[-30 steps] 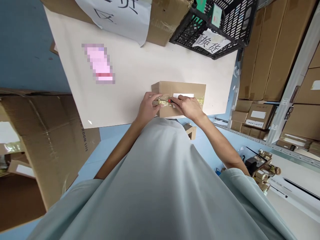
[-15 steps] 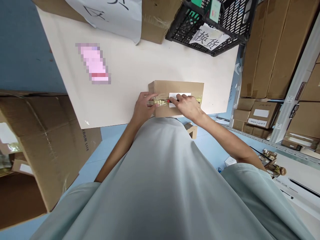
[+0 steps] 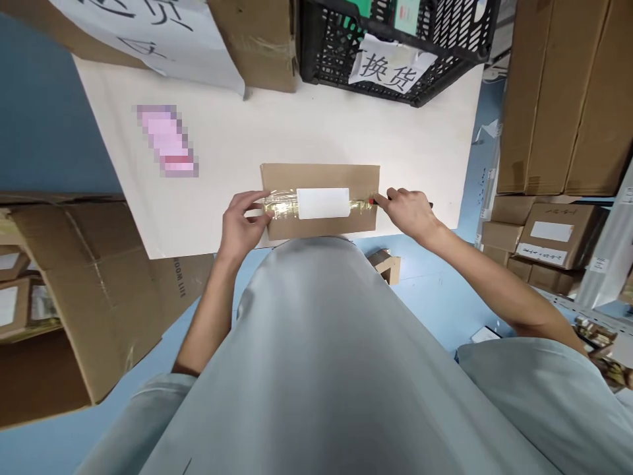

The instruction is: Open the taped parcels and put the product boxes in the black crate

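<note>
A long cardboard box [image 3: 321,176] lies on the white table in front of my body, with shiny clear tape [image 3: 283,205] along its middle and a white label [image 3: 323,203] across the tape. My left hand [image 3: 242,223] grips the box's left end, thumb and fingertips on its edge. At the opposite end, my right hand [image 3: 409,212] is closed around a slim red-and-black box cutter [image 3: 372,201]. Its red front touches the tape near the right edge, and a black end sticks out behind the hand; most of the cutter is hidden by my fingers.
A black plastic crate [image 3: 366,66] with a paper sign stands at the back of the white table [image 3: 222,152]. Left of it is a large carton [image 3: 262,46]. A blurred pink item [image 3: 168,142] lies at left. Open cartons [image 3: 93,284] stand lower left; shelved boxes [image 3: 548,231] line the right.
The box has shifted left with my left hand at its end. My right hand has slid with the cutter along the tape from mid-box to the right end, uncovering the label.
</note>
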The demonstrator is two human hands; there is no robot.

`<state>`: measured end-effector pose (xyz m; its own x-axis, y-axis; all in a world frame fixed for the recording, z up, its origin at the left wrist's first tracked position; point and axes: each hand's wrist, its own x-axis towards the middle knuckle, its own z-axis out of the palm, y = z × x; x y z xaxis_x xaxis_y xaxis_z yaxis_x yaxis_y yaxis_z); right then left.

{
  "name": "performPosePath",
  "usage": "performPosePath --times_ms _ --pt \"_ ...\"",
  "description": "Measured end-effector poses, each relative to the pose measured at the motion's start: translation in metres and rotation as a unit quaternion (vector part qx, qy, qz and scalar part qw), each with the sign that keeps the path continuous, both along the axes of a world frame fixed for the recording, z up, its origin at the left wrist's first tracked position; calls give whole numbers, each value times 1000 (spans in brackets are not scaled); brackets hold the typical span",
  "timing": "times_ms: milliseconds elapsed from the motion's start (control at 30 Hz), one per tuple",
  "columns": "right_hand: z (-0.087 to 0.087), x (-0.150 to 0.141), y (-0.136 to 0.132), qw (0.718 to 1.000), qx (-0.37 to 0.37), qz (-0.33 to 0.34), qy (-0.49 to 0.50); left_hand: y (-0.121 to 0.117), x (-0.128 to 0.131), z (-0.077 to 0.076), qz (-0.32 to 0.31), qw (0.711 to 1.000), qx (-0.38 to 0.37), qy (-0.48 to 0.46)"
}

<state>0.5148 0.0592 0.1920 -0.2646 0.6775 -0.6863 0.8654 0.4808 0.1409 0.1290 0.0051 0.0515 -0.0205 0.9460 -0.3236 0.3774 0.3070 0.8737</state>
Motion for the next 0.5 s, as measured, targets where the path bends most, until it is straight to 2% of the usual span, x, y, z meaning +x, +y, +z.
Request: performPosePath --times_ms 167,400,500 --pt "-14 65 -6 998 25 -14 53 0 13 9 34 997 -10 68" --pt "-52 100 3 992 23 -11 126 -4 31 20 74 990 -20 122" --pt "-61 110 4 988 16 -5 154 -5 39 25 85 985 -32 146"
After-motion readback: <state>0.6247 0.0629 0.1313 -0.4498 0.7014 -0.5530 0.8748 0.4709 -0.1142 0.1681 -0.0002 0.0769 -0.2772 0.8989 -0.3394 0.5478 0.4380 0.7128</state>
